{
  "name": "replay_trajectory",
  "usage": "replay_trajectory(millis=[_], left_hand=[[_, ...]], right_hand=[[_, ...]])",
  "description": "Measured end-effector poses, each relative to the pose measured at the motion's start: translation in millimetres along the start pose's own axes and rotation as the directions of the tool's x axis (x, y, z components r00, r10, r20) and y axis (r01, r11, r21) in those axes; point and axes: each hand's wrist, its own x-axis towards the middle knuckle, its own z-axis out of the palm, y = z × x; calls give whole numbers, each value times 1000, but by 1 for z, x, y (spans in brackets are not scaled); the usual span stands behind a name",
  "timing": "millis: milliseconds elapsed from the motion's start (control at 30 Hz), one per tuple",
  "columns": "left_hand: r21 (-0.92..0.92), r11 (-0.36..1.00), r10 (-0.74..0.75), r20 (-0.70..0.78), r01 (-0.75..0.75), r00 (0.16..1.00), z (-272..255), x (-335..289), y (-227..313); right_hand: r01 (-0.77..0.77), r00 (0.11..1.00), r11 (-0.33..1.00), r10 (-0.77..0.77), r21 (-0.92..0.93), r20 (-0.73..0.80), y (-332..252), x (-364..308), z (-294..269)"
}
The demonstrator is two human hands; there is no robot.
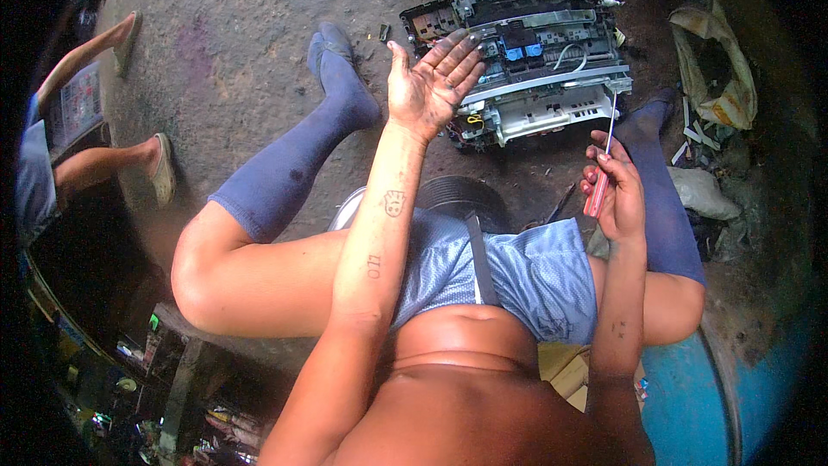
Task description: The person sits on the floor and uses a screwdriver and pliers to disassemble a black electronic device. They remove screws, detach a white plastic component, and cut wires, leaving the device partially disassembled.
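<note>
My left hand (435, 85) is open, palm up, its fingers stretched out over the near left side of a taken-apart printer (535, 60). The fingertips overlap the machine in the picture; whether they touch it I cannot tell. In my right hand (623, 190) is a screwdriver (600, 190) with a red handle and a long thin metal shaft. Its shaft points away from me, toward the printer's near right corner. Bared inner parts show on the printer: blue pieces (523, 53), a pale flat cable, a long grey bar and a white panel with slots.
The printer lies on a dark, dirty concrete floor (233, 26) between my feet. An open sack (711, 60) stands on the right, with scraps and a grey bag (703, 192) below it. Another person's legs (103, 168) are at the left. Clutter fills the lower left.
</note>
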Motion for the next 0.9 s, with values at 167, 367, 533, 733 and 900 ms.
replay_trajectory(millis=[167,367,533,733,900], left_hand=[[770,637,329,-237,-29,914,22,14,19],[954,-171,704,-57,246,708,-36,39,77],[969,-110,724,-73,219,686,-65,60,94],[992,70,659,-124,104,742,-70,66,85],[960,230,612,-272,162,743,-55,73,81]], right_hand=[[-6,997,997,-1,-80,-81,-3,-2,23],[2,996,865,-46,-501,-76,23,36,22],[-80,994,817,21,-571,-110,32,63,34],[-11,947,948,-92,-317,-307,39,103,45],[-26,936,979,-47,-202,-350,36,115,74]])
